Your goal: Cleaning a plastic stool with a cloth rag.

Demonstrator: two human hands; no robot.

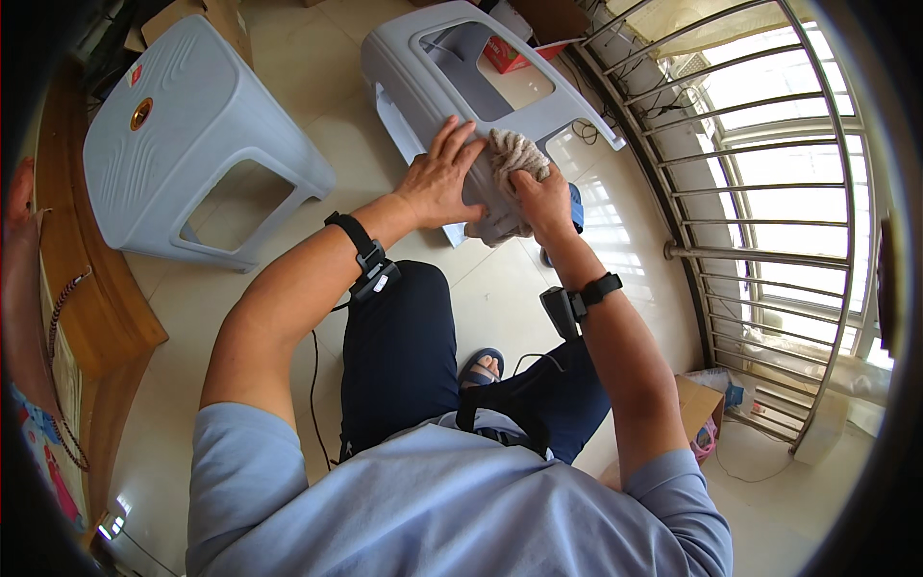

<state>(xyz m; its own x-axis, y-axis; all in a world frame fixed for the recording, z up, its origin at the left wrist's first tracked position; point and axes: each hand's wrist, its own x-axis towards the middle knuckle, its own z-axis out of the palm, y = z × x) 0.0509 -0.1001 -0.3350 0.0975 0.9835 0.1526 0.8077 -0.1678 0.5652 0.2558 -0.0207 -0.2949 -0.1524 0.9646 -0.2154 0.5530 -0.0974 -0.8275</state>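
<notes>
A pale grey-blue plastic stool (402, 60) lies tipped on its side on the floor in front of me, its leg openings showing. My left hand (444, 180) rests on the near part of the stool with its fingers stretched and apart. Just to its right, my right hand (544, 200) grips a crumpled beige and brown cloth (517, 159), which is pressed against the stool. The part of the stool under the cloth is hidden.
Another grey-blue stool (207, 125) stands upright at the left, beside a wooden furniture edge (120, 308). Metal window bars (760, 197) line the right. A red box (510, 56) sits beyond the tipped stool; a cardboard box (697, 404) stands at the lower right.
</notes>
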